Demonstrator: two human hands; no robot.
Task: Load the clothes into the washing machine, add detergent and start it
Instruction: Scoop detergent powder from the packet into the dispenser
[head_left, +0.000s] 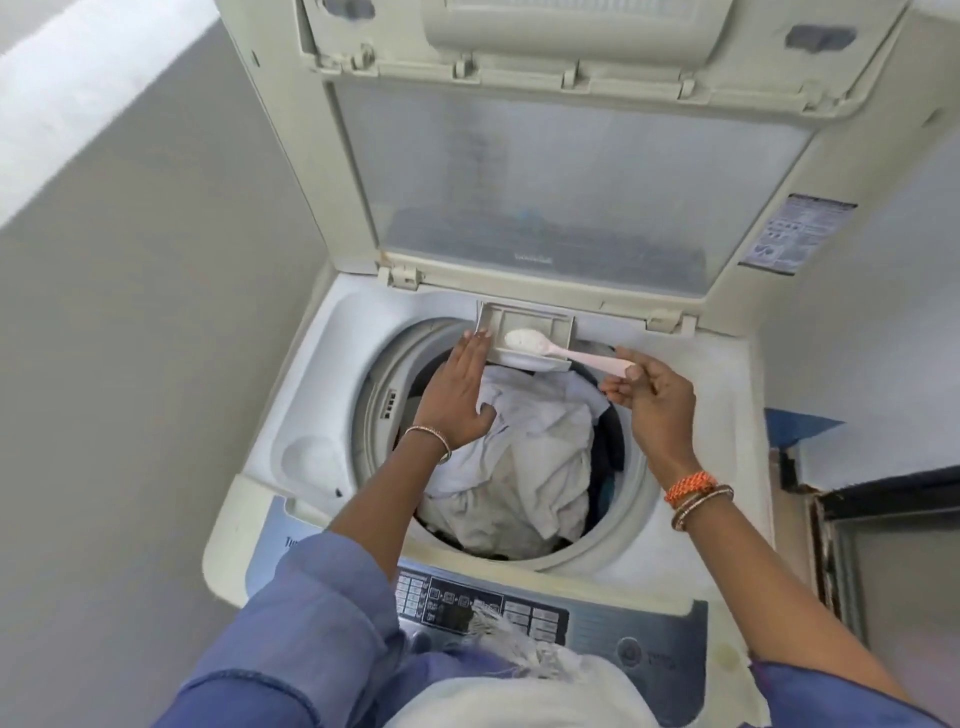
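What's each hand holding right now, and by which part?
The right hand pinches the pink spoon by its handle end, with its powder-filled bowl over the detergent drawer. The left hand holds nothing; its straight fingers touch the drawer's left edge.

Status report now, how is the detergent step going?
Left hand open, steadying drawer. Right hand holds spoon, powder above drawer. Clothes loaded. Nothing blocking.

Little can be read; the washing machine's control panel (524, 618) shows only the letters "Tu" at its left edge, the rest hidden behind a sleeve; its button captions are too small; the lid's sticker (792, 234) and the mark on the lid window (532, 257) are blurred.
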